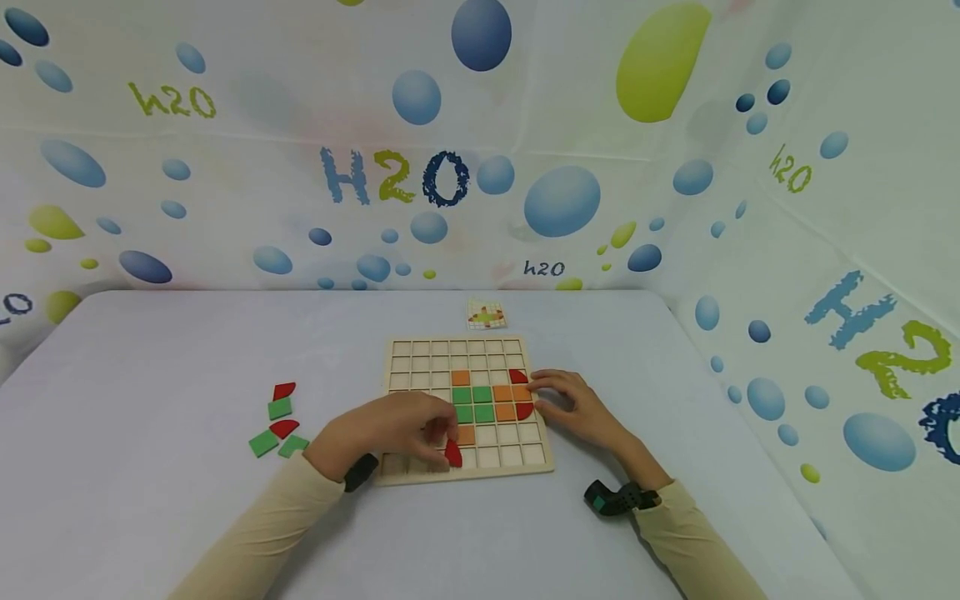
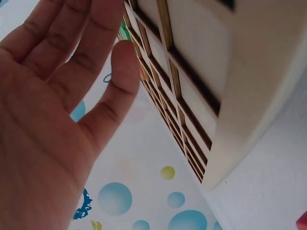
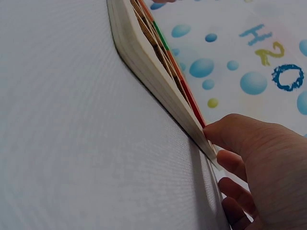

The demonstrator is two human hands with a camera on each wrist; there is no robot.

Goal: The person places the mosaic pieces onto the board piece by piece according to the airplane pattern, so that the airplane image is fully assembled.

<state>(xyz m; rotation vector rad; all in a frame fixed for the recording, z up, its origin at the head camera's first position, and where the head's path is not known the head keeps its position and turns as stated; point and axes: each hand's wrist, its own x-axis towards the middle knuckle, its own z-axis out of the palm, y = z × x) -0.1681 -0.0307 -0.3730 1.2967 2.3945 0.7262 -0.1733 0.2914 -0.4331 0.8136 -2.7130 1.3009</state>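
A wooden grid board (image 1: 461, 477) lies on the table, with orange, green and red flat pieces in some cells. Over its lower left part, my left hand (image 1: 390, 425) pinches a red curved piece (image 1: 453, 455) between thumb and fingers, just below an orange square (image 1: 467, 435). In the left wrist view the fingertips of that hand (image 2: 72, 96) are partly cut off and the piece cannot be seen. My right hand (image 1: 581, 408) rests its fingers against the board's right edge, beside a red piece (image 1: 524, 411) and an orange square (image 1: 521, 392). Green squares (image 1: 483, 394) fill the middle cells.
Loose red and green pieces (image 1: 280, 407) lie on the white table (image 1: 150, 458) left of the board. A small pattern card (image 1: 487, 315) lies behind the board. A printed curtain (image 1: 300, 100) hangs behind and to the right.
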